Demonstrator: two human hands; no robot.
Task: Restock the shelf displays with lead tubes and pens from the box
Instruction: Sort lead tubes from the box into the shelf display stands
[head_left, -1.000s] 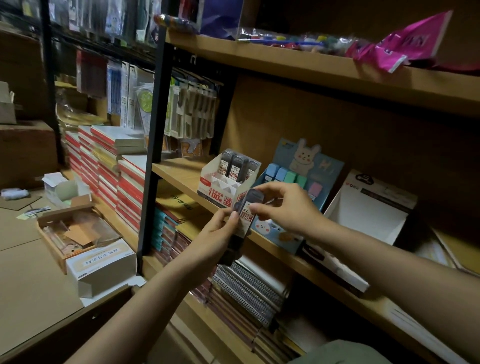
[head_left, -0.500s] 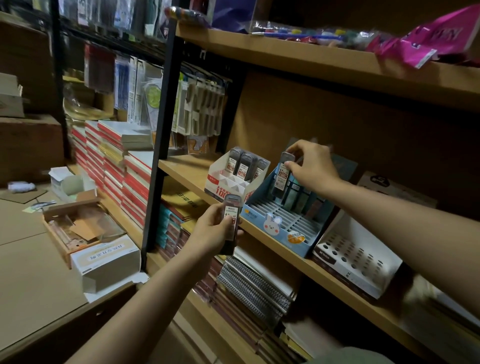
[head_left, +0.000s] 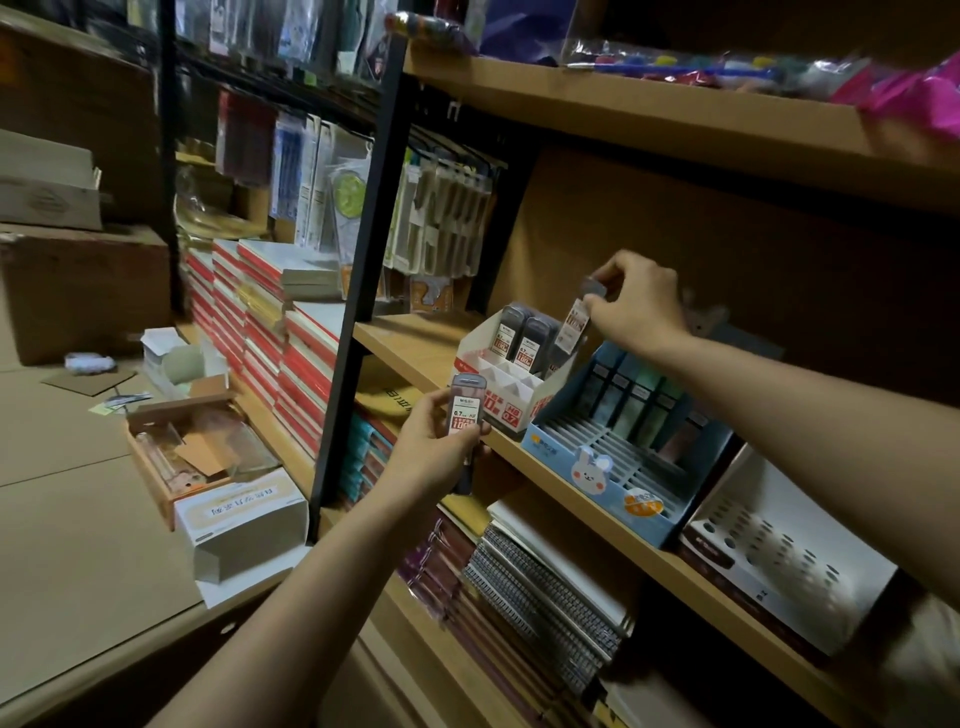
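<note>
The right hand (head_left: 636, 301) pinches a lead tube (head_left: 574, 325) by its cap above the white display box (head_left: 511, 382) on the shelf (head_left: 415, 348); the left hand (head_left: 434, 452) grips more tubes (head_left: 466, 408) below

My view is dim and warm-toned, with no lamp in sight. The floor (head_left: 78, 467) at left catches the most light; the shelf (head_left: 675, 130) recesses at right sink into deep shadow. No glare anywhere. The wide lens bends the black post (head_left: 358, 291) and tilts the boards. My right hand (head_left: 636, 299) is slightly smeared, and the lower right corner blurs out. Small print on labels stays mostly soft.
</note>
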